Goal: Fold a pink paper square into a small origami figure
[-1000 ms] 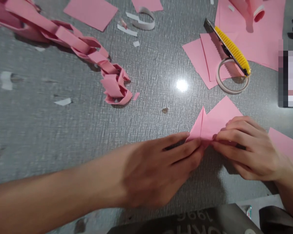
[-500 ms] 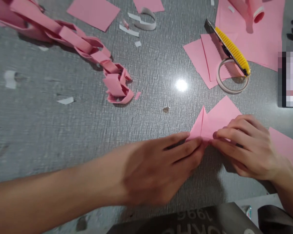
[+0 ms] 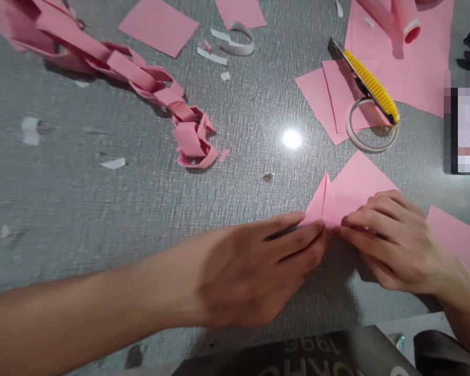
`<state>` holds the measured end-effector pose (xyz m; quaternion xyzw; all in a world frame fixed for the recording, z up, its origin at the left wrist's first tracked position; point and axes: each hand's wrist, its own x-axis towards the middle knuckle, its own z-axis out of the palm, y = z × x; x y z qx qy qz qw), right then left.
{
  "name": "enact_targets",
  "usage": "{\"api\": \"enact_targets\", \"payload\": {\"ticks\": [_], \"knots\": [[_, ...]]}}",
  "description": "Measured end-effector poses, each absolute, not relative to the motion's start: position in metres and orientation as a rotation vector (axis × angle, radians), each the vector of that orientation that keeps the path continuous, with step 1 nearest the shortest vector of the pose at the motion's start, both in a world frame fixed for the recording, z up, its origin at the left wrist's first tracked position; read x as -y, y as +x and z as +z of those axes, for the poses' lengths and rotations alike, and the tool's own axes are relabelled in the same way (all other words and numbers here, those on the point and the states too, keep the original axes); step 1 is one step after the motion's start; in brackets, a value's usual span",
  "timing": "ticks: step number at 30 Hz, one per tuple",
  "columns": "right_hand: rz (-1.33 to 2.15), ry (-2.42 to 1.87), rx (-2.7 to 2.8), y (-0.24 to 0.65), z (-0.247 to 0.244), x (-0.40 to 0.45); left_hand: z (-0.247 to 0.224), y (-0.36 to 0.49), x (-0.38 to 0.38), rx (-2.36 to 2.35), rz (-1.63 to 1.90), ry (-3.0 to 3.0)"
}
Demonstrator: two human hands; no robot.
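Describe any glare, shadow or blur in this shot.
Head view: a white glare spot shines on the grey table, clear of the folded pink paper; head view: dark shadow spreads between the left hand and right hand; head view: fine skin detail looks soft, and an object at the right edge is partly pixelated.

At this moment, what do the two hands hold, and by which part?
They hold the folded paper: the left hand at its lower left, the right hand along its lower right edge.
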<state>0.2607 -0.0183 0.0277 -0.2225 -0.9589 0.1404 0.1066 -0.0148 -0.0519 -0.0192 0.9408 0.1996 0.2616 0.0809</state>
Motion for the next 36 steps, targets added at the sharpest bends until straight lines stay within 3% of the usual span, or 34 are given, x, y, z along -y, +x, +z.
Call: {"api": "enact_targets", "payload": {"ticks": [7, 24, 31, 36], "knots": [[0.447, -0.651, 2.824, 0.261, 0.027, 0.019, -0.009, -0.037, 0.046, -0.178, 0.802, 3.009], [0.417, -0.663, 2.774, 0.261, 0.016, 0.022, -0.006, -0.016, 0.056, -0.468, 0.556, 2.951], [0.483, -0.520, 2.743, 0.259, 0.013, 0.018, -0.007, -0.010, 0.052, -0.469, 0.606, 2.975], [0.276, -0.549, 2.794, 0.258, 0.018, 0.021, -0.009, -0.014, 0.054, -0.397, 0.610, 3.101]]}}
